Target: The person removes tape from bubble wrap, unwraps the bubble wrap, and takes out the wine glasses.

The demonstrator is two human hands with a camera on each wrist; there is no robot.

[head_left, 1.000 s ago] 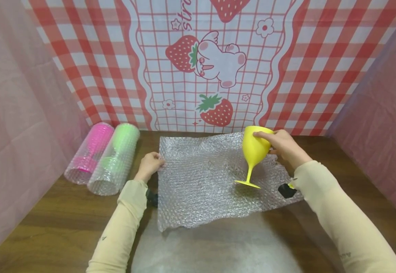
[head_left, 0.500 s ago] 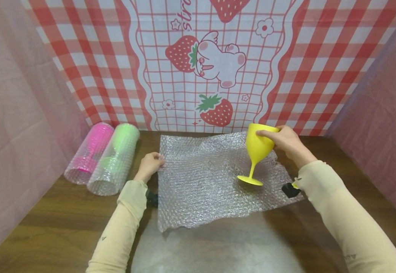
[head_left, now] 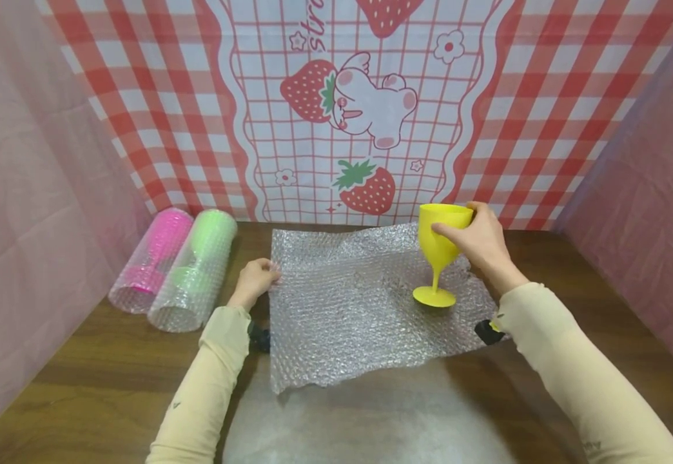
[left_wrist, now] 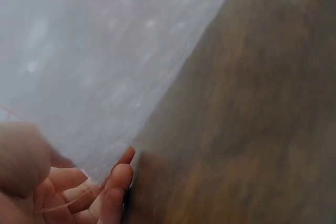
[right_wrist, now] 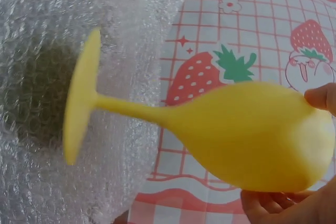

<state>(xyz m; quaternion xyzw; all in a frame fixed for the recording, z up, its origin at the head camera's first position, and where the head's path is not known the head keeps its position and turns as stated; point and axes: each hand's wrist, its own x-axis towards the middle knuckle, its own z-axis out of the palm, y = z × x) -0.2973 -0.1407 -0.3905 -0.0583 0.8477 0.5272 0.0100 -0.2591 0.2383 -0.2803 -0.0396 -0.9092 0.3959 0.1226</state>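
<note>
Grip of the right hand (head_left: pixel 483 241) is clamped on the bowl of the yellow goblet (head_left: pixel 437 248) from its right side, fingers and thumb round it. The goblet's long axis runs down from the hand, near upright, foot lowest, over the right part of the bubble wrap sheet (head_left: pixel 342 316). Well apart, the left hand (head_left: pixel 253 281) pinches the sheet's left edge; beyond it on the bench (head_left: pixel 98 380) lie a pink roll (head_left: pixel 153 261) and a green roll (head_left: pixel 196 270). The right wrist view shows a shadow beneath the foot, which seems clear of the sheet; the head view leaves that gap uncertain.
</note>
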